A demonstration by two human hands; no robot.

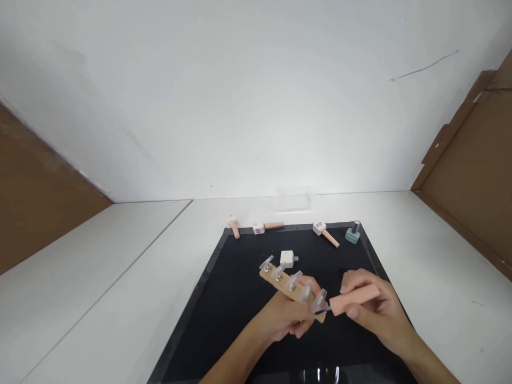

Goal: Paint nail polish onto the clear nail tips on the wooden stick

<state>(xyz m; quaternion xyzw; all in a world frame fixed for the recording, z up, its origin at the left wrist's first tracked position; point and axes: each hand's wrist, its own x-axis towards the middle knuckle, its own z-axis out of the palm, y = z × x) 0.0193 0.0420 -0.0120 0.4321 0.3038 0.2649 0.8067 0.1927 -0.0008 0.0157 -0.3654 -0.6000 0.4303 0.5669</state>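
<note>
The wooden strip (294,286) with 5 clear nail tips on pegs sits over the middle of the black mat (224,309), its long axis running from 10 o'clock down to 4 o'clock. My left hand (286,316) grips it from underneath at the near end, fingers curled round the wood, forearm coming in from 7 o'clock. The nearest tip (319,300) lies at 9 o'clock from my right hand (370,306), just beside it, so that hand is the closer one. It pinches the peach brush cap (354,300) almost level, the small brush end pointing toward 9 o'clock and touching or nearly touching that tip; I cannot tell which. My right wrist is bent inward, forearm entering from 5 o'clock.

At 12 o'clock from the strip stands an open white bottle (287,258). Along the mat's far edge lie 3 capped white bottles (233,225) (267,228) (325,232) and 1 teal bottle (353,233).
</note>
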